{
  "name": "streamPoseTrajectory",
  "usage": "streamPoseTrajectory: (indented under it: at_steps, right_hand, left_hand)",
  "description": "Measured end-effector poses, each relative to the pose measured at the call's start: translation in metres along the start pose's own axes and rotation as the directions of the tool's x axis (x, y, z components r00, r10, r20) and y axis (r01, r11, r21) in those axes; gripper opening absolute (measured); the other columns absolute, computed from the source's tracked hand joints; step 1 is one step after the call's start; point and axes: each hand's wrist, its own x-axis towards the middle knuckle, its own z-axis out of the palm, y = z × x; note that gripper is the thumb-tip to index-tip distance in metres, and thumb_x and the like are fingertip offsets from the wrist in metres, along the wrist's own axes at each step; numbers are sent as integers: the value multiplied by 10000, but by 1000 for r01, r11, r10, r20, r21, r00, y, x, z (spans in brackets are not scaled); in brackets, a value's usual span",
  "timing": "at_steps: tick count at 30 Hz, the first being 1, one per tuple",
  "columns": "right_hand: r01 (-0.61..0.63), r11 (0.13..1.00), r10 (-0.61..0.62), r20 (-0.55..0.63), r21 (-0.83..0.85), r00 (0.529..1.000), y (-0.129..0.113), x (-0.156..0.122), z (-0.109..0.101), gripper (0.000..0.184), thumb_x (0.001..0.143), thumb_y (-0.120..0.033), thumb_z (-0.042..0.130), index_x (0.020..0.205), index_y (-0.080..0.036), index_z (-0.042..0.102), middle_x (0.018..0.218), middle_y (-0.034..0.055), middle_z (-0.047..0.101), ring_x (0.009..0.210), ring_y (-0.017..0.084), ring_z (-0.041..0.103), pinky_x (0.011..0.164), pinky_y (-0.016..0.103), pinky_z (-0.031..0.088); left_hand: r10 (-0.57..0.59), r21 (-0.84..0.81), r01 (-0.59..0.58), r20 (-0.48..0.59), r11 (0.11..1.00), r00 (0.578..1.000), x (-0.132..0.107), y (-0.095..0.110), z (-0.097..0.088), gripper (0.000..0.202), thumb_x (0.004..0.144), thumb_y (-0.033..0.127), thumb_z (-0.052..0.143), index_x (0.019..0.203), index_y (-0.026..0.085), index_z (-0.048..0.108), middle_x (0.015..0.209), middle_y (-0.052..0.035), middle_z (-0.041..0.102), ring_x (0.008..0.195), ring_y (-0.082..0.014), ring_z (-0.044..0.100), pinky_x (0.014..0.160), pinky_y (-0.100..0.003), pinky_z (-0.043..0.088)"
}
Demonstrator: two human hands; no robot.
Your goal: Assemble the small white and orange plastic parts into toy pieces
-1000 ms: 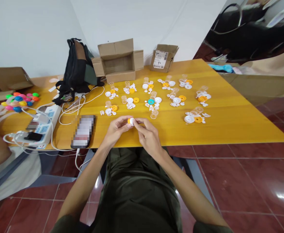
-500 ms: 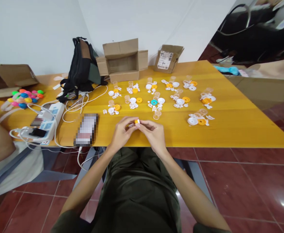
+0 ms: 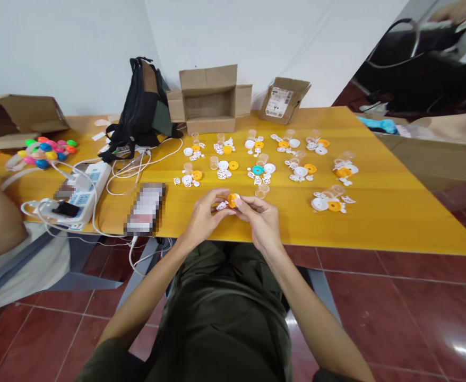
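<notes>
Fingertip grip on a small orange disc (image 3: 233,200), shared by left hand (image 3: 206,216) and right hand (image 3: 264,223), both closed on it just above the near edge of the table (image 3: 384,212). White lacy piece (image 3: 222,206) close under the left fingers. Farther back, rows of similar parts (image 3: 265,162).

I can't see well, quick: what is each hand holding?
Left hand: closed on a small white piece.
Right hand: closed on an orange disc.
</notes>
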Motion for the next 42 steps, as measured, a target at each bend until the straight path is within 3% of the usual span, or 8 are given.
streamPoseTrajectory:
  at_steps: [6,12,16,21,28,42]
  right_hand:
    - [-17,994,22,-40,110,999,1,4,-2,371,487,-488,979,695,-243,793,776,5,800,752,195,762,818,408,674]
    - [0,994,3,-30,108,1000,6,6,-5,345,542,-482,959,727,-240,798,813,21,805,812,237,779,875,479,669]
    - [6,994,-2,-34,113,999,9,6,-5,351,546,-484,958,739,-235,802,823,26,809,817,243,782,877,489,667]
    - [16,993,-10,-51,117,999,9,6,-2,344,536,-486,959,718,-238,803,806,26,807,798,230,772,846,472,673]
    - [13,995,-9,-39,97,999,6,3,1,341,517,-477,957,710,-237,811,789,23,810,776,226,766,855,475,668]
    - [52,999,-52,-11,-1,999,10,4,-3,371,555,-527,936,760,-237,832,797,41,818,766,242,766,809,460,659]
  left_hand:
    - [27,38,-24,-82,999,996,3,5,-3,237,890,449,738,933,216,757,1076,-85,765,998,-220,732,795,-320,618]
    - [-73,19,74,-86,997,994,5,1,-8,313,917,489,684,993,211,806,883,-47,780,661,-165,662,659,-292,562]
    - [-32,35,35,-87,999,996,6,2,-8,347,951,487,640,1103,218,798,842,-39,732,680,-156,620,662,-280,533]
    - [-51,-93,51,7,994,999,5,3,-3,386,941,467,659,1225,215,731,860,-21,722,695,-139,640,725,-287,573]
    - [-115,-158,98,-99,983,988,3,9,3,243,825,418,799,912,194,764,928,-53,759,835,-183,726,818,-317,615]
    - [26,-78,-37,-135,996,991,3,9,1,231,826,442,811,908,227,829,814,-19,696,729,-133,689,730,-274,625]
